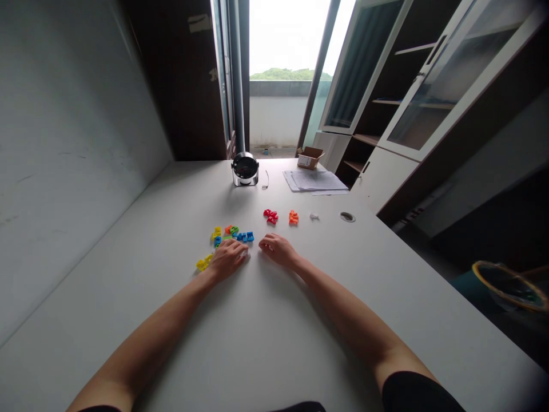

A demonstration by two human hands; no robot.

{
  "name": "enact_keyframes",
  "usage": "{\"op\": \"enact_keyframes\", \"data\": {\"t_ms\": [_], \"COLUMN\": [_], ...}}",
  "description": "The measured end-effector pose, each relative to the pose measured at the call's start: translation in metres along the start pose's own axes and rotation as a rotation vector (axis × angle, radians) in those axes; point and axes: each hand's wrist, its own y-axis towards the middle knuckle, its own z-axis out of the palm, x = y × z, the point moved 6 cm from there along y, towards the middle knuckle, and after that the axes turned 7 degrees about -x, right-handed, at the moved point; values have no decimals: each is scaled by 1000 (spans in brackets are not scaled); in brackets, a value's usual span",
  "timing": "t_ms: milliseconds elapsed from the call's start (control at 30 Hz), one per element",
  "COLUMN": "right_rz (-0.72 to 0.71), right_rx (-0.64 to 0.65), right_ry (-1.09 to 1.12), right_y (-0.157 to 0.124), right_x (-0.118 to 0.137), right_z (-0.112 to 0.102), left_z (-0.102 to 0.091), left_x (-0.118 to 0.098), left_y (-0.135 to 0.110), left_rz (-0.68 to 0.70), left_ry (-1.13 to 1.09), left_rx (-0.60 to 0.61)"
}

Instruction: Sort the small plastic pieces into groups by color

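Note:
My left hand (230,256) lies palm down at the near side of a loose group of small plastic pieces. Its fingers are bent over a small white piece (246,254) that shows at the fingertips. Around this hand are yellow pieces (204,263), another yellow piece (215,232), an orange piece (228,230), green pieces (234,229) and blue pieces (246,236); some are partly hidden by it. To the right, my right hand (277,249) rests on the table with its fingers loosely bent and apart, nothing visible in them. The blue pieces are nearest to it.
Beyond my hands lie red pieces (271,216), orange pieces (293,217) and a single white piece (314,217) on the white table (257,332). A round cable hole (347,217) is at right. Farther back stand a black round device (245,167), papers (319,181) and a cardboard box (309,158).

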Motion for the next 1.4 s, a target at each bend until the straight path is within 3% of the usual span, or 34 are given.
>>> {"op": "enact_keyframes", "data": {"t_ms": [400,767,1100,1400], "right_rz": [-3,-79,-181,-111], "right_rx": [8,89,62,-7], "right_ry": [-7,63,55,88], "right_y": [0,-3,-4,-2], "right_x": [-1,40,45,45], "right_z": [0,8,6,1], "left_z": [-6,-3,0,-4], "left_x": [8,13,15,8], "left_y": [-3,-3,-5,-5], "left_rz": [-131,-95,-117,-75], "left_ry": [25,-56,-182,-156], "left_rx": [-24,-95,-76,-84]}}
